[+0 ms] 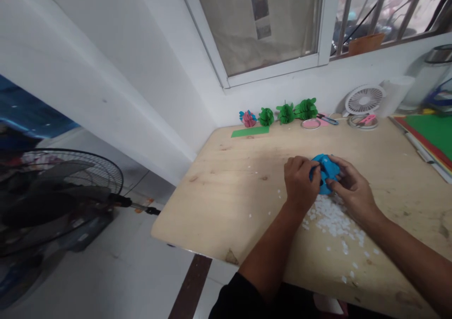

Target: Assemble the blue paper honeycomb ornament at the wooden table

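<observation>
Between my two hands is a blue paper piece (329, 167), folded and curved, with small dark spots on it. My left hand (299, 177) pinches its left side, the fingers curled and pressed at its edge. On the other side, my right hand (353, 186) grips the paper between thumb and fingers. Both hands are just above the tabletop. Many small white paper bits (332, 218) lie scattered on the wood below and in front of the hands. Part of the blue paper is hidden behind my fingers.
Along the wall stand a pink-and-blue paper figure (248, 118) and several green paper figures (286, 114). A green paper strip (250, 131), a cutter (328, 119), a small white fan (365, 99) and coloured sheets (431, 131) lie on the wooden table (219, 192). A floor fan (70, 187) stands left.
</observation>
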A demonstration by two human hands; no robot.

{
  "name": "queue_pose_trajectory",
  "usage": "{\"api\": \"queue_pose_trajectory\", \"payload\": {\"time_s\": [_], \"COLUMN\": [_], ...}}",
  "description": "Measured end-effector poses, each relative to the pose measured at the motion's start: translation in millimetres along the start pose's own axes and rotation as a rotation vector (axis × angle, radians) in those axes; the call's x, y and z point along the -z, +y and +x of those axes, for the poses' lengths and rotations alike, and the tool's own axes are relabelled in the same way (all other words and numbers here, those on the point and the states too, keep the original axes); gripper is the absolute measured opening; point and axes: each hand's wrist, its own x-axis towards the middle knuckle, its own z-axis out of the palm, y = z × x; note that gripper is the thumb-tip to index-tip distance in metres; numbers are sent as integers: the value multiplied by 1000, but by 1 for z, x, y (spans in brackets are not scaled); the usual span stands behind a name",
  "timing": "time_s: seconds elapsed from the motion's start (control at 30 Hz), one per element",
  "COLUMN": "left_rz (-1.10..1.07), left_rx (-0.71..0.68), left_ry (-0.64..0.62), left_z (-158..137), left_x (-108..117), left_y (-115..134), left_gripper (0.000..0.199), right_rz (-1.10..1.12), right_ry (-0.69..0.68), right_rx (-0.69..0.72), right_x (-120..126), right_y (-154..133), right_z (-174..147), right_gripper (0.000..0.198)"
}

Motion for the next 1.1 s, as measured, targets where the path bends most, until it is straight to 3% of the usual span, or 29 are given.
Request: {"api": "queue_pose_trajectory", "payload": {"time_s": [0.4, 0.67, 1.1], "left_rz": [106, 140, 252], "left_rx": [-111, -150, -210], "left_ry": [129, 205, 138], "left_z": [-1, -1, 0], "left_x": [-5, -6, -1], "left_y": [3, 2, 2], "left_gripper": [4, 5, 12], "right_rz": [165, 129, -67], "right_ry": [-87, -85, -118], "right_rx": [-115, -96, -26], "right_x": [1, 3, 8], "right_y": [5, 7, 8], "right_z": [2, 2, 2], "right_gripper": [50, 51, 52]}}
